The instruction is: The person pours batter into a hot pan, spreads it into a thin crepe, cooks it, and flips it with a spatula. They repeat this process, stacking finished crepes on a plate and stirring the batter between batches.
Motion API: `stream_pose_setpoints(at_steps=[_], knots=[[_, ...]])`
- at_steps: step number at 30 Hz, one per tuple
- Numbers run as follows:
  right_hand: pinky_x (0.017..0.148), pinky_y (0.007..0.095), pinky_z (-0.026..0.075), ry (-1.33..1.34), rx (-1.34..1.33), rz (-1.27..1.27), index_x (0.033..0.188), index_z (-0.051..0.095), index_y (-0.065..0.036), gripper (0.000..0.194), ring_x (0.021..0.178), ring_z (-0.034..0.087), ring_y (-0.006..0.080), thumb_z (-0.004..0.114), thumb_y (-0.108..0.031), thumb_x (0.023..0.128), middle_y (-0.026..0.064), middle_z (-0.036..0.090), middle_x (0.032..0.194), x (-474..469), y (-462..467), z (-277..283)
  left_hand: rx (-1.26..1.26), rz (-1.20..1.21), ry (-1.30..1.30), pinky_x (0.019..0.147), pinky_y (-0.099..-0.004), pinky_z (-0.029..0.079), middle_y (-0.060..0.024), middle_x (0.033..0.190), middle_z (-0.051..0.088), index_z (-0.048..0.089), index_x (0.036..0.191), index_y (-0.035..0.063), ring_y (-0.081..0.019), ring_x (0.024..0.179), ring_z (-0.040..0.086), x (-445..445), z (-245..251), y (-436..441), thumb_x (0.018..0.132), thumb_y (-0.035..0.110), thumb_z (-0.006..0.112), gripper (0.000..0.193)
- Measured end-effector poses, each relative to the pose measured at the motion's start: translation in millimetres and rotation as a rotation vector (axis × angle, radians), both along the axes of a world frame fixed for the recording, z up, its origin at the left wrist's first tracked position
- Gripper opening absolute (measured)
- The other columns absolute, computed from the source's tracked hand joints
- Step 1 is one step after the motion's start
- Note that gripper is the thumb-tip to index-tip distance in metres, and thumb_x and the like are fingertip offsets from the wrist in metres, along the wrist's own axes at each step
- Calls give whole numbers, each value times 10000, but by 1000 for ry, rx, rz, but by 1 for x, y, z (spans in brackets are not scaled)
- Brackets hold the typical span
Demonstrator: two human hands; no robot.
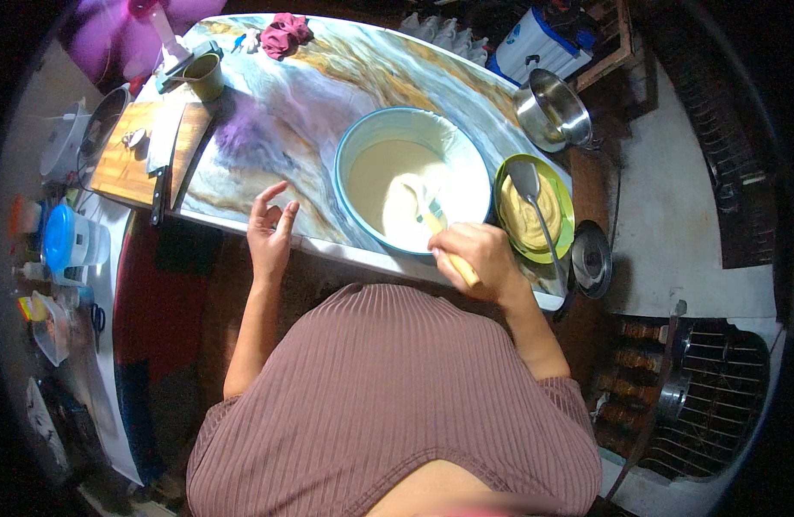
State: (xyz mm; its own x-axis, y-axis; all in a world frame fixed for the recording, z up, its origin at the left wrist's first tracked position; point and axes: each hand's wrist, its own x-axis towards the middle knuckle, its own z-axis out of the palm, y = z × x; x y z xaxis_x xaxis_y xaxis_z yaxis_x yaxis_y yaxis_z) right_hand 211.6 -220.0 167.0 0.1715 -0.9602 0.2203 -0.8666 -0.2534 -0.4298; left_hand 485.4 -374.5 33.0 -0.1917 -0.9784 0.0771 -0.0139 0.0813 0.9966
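Note:
A large bowl (343, 187) with a blue rim stands near the front edge of the table and holds a smooth, pale cream batter (381, 171). My right hand (478, 258) grips the yellow handle of a spatula (461, 268), whose far end dips into the batter. Over the table's front edge, left of the bowl, my left hand (270, 226) hangs with thumb and fingers apart and nothing in it. Just right of the bowl sits a green bowl (568, 213) of thick yellow mixture (532, 213), with a grey turner (529, 184) resting across it.
A wooden cutting board (122, 171) bears a cleaver (164, 152) whose black handle juts past the table's front edge. Behind it stand a green cup (205, 77) and a maroon cloth (285, 35). A steel pot (552, 110) and a metal lid (592, 258) lie to the right.

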Motion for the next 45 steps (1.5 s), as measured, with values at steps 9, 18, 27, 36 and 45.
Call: stream_pose_setpoints(at_steps=[9, 18, 27, 36, 45], knots=[[650, 388, 517, 10, -31, -69, 861, 676, -54, 132, 697, 657, 288, 631, -164, 802, 139, 661, 772, -13, 5, -1, -82, 379, 68, 435, -190, 324, 25, 696, 597, 643, 767, 54, -17, 500, 433, 94, -51, -7, 1003, 259, 577, 319], [634, 362, 510, -58, -156, -120, 847, 658, -7, 89, 692, 655, 269, 610, -47, 783, 132, 660, 776, -25, -23, -18, -140, 475, -740, 833, -405, 489, -195, 986, 668, 662, 1038, 6, -375, 954, 625, 219, -298, 53, 825, 10, 570, 232], [660, 362, 505, 9, -88, -70, 845, 668, -32, 95, 702, 646, 292, 636, -101, 788, 131, 658, 774, -1, -28, 11, 475, 137, -1246, 764, -466, 509, -219, 1040, 691, 706, 957, 31, -391, 917, 663, 250, -366, 106, 789, 365, 644, 380], [649, 371, 514, -7, 16, 28, 824, 670, -70, 72, 692, 649, 290, 637, -68, 760, 100, 662, 762, 24, -17, 33, 449, 22, -1371, 875, -441, 506, -191, 1140, 665, 661, 1102, 34, -342, 1034, 641, 260, -416, 34, 813, 247, 610, 363], [644, 368, 508, 245, 73, 113, 825, 661, -90, 86, 718, 644, 266, 677, -112, 743, 86, 636, 764, 36, -36, 8, 419, -133, -1175, 935, -436, 494, -185, 1250, 618, 647, 1200, 72, -359, 1111, 604, 225, -342, 23, 903, 309, 557, 390]])
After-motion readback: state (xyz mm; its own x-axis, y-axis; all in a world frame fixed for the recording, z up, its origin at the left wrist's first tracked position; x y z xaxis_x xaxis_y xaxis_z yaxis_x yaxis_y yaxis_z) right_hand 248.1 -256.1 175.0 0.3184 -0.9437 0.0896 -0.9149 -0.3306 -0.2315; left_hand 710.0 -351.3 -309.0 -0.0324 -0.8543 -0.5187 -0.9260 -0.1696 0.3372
